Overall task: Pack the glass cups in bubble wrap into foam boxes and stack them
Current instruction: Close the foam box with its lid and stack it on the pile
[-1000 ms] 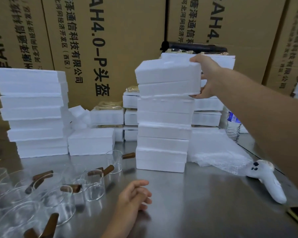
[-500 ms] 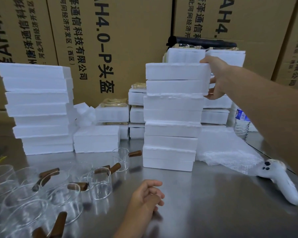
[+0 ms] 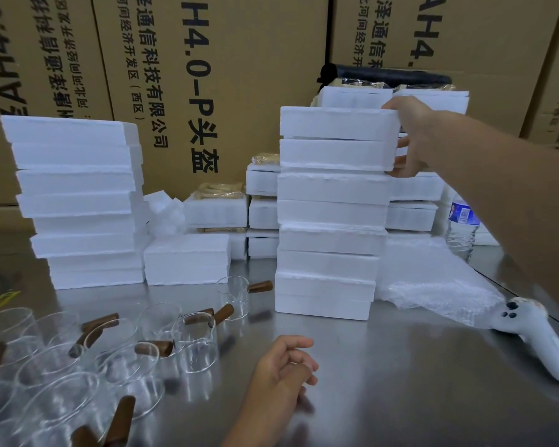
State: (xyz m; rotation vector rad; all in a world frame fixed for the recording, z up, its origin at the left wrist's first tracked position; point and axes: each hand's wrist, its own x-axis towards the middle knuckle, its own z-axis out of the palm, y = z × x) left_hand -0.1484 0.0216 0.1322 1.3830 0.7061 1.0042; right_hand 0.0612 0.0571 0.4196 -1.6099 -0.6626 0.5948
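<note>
Wall of printed cardboard cartons (image 3: pixel 239 59) behind, steel table (image 3: pixel 400 382), tall middle stack of foam boxes (image 3: pixel 329 240), bubble wrap (image 3: pixel 433 285) to its right, bare glass cups (image 3: pixel 110 350) near left, right hand (image 3: pixel 413 137) gripping the top foam box (image 3: pixel 333 140) at its right end, left hand (image 3: pixel 284 362) loosely curled on the table, holding nothing.

The right hand (image 3: pixel 412 140) shows right of centre in the upper half of the frame. It is bare, and the right forearm (image 3: pixel 497 195) behind it is uncovered skin all the way to the right edge, where the wide lens makes it look very broad. The left hand (image 3: pixel 284 362) is at lower centre, also bare. The left forearm (image 3: pixel 262 417) is bare skin down to the bottom edge and slightly blurred.
</note>
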